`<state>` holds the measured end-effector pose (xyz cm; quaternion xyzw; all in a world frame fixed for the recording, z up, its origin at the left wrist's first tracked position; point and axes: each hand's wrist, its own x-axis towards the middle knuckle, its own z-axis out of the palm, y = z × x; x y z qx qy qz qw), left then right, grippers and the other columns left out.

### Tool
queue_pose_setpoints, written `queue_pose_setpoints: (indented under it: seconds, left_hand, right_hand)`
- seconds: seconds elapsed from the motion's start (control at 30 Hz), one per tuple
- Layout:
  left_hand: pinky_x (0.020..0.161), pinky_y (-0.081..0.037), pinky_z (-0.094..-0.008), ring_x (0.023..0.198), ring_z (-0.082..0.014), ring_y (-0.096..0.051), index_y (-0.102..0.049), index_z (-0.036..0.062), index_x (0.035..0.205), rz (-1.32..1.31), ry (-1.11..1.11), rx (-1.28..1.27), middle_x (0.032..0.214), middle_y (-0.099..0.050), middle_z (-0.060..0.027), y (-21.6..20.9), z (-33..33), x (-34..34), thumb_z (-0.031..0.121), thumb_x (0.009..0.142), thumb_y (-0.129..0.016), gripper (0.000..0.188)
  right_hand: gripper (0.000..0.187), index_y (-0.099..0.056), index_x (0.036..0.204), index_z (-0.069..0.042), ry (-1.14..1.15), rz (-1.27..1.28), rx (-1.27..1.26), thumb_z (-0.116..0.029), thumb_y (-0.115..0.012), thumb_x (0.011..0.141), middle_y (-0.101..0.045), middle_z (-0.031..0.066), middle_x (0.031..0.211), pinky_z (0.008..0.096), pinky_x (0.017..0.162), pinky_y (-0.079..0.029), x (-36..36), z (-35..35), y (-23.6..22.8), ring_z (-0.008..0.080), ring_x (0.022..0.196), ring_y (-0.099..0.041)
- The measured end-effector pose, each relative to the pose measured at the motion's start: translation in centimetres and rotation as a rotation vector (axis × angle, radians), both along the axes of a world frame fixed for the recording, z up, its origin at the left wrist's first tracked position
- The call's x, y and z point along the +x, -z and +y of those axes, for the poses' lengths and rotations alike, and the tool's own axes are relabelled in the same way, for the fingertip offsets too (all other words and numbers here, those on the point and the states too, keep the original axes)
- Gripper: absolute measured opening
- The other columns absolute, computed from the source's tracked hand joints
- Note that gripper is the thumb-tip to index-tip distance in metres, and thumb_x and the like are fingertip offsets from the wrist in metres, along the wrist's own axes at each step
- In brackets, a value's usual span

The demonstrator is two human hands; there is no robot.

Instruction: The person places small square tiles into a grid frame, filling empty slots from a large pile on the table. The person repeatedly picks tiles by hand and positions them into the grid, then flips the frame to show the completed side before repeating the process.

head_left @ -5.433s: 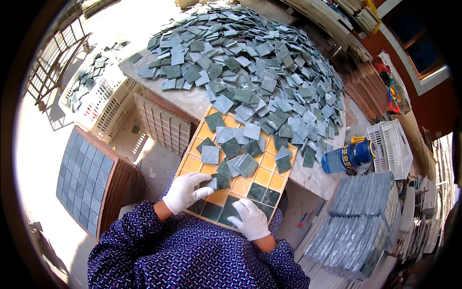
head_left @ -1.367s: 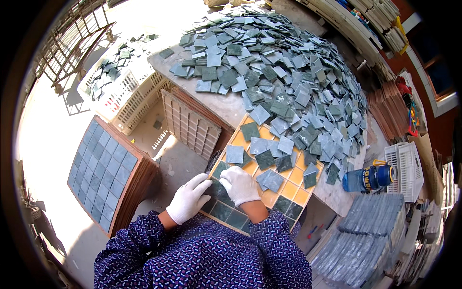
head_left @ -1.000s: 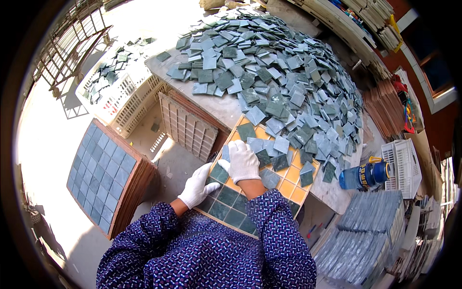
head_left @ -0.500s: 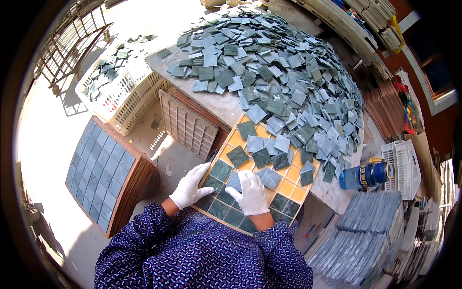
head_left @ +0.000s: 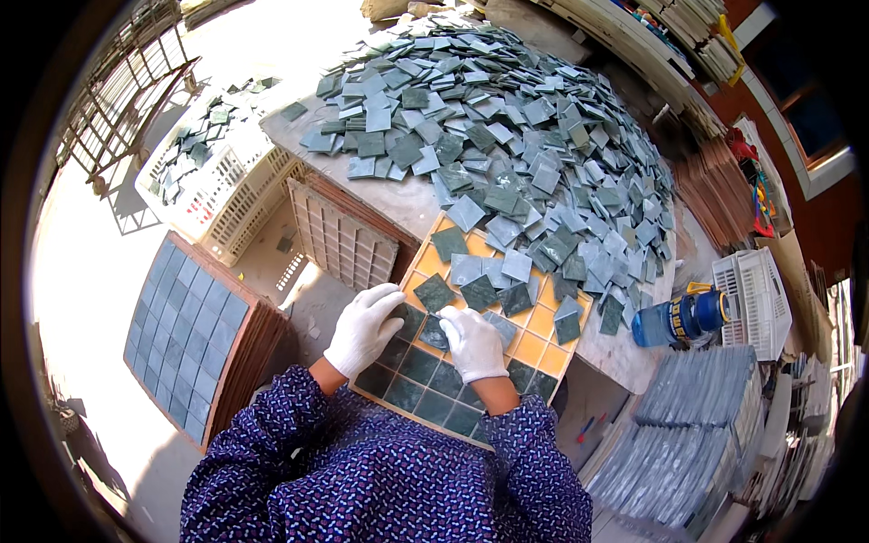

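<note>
A yellow-orange grid tray [head_left: 534, 348] lies tilted before me, its near pockets filled with dark green square stone tiles [head_left: 418, 365]. My left hand [head_left: 365, 328], in a white glove, rests over the tray's left edge, its bent fingers and thumb apart with nothing visible between them. My right hand [head_left: 473, 344], gloved alike, has its fingers drawn together at a square stone tile [head_left: 434, 333] in the grid; its fingertips are partly hidden. Just beyond the hands, loose grey-green tiles [head_left: 478, 292] lie across the tray's far pockets.
A large heap of tiles [head_left: 543, 172] covers the table [head_left: 312, 136] beyond. At left stand a stack of tiled panels [head_left: 186, 335] and a pale crate [head_left: 244, 204]; upright grid trays [head_left: 339, 237] stand between. At right are a blue bottle [head_left: 679, 319], a white basket [head_left: 753, 303] and wrapped stacks [head_left: 692, 434].
My left hand has lifted and curled its fingers. The right hand has drawn its fingers together, and the tile by its fingertips now looks darker. The whole view has shifted slightly.
</note>
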<state>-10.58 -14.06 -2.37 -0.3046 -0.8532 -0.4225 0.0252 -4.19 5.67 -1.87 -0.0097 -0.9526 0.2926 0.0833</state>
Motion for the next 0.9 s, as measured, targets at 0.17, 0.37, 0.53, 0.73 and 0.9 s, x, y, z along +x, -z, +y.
queue_pose_setpoints:
  seconds: [0.17, 0.37, 0.53, 0.73, 0.9]
  left_hand:
    - [0.089, -0.048, -0.0407, 0.106, -0.0351, -0.057, -0.057, 0.0064, 0.119, 0.086, 0.095, -0.068, 0.122, -0.056, -0.0143, 0.6, 2.9, -2.6, 0.005, 0.077, -0.064, 0.042]
    - [0.087, -0.048, -0.0415, 0.101, -0.0343, -0.056, -0.047, 0.0038, 0.126, -0.005, 0.028, -0.365, 0.114, -0.052, -0.0163, -1.5, 5.6, -3.0, 0.037, 0.068, -0.077, 0.073]
    - [0.087, -0.048, -0.0402, 0.103, -0.0329, -0.053, -0.052, 0.0026, 0.113, 0.031, 0.025, -0.391, 0.111, -0.051, -0.0145, -1.0, 6.1, -2.5, 0.026, 0.070, -0.076, 0.055]
    - [0.091, -0.045, -0.0424, 0.105, -0.0339, -0.051, -0.051, 0.0045, 0.124, 0.097, 0.157, -0.349, 0.111, -0.052, -0.0148, -1.8, 3.2, -4.9, 0.021, 0.069, -0.076, 0.063]
    - [0.097, -0.042, -0.0423, 0.116, -0.0346, -0.048, -0.054, 0.0052, 0.125, 0.062, 0.457, -0.271, 0.126, -0.052, -0.0151, 0.1, 1.2, -7.4, 0.012, 0.067, -0.077, 0.063]
  right_hand:
    - [0.030, -0.058, 0.111, -0.011, 0.077, -0.082, 0.114, -0.019, -0.067, 0.083, -0.054, 0.0129, 0.101, 0.0421, 0.073, -0.051, 1.2, -1.5, 0.9, 0.0344, 0.087, -0.062]
    - [0.033, -0.056, 0.108, -0.007, -0.017, -0.085, 0.165, -0.024, -0.068, 0.081, -0.054, 0.0110, 0.099, 0.0395, 0.076, -0.051, 2.4, -1.8, 0.4, 0.0296, 0.090, -0.061]
    - [0.046, -0.057, 0.111, -0.007, 0.270, 0.178, 0.301, -0.026, -0.075, 0.074, -0.055, 0.0119, 0.112, 0.0402, 0.082, -0.049, -0.1, 1.6, -1.5, 0.0312, 0.097, -0.058]
    - [0.063, -0.050, 0.118, -0.004, 0.186, 0.085, 0.438, -0.030, -0.078, 0.069, -0.051, 0.0113, 0.109, 0.0398, 0.078, -0.050, -2.0, 3.0, -0.5, 0.0290, 0.094, -0.057]
    - [0.056, -0.051, 0.118, -0.005, 0.077, -0.118, 0.261, -0.028, -0.077, 0.073, -0.053, 0.0128, 0.112, 0.0399, 0.082, -0.051, -1.6, 2.7, -1.9, 0.0306, 0.103, -0.059]
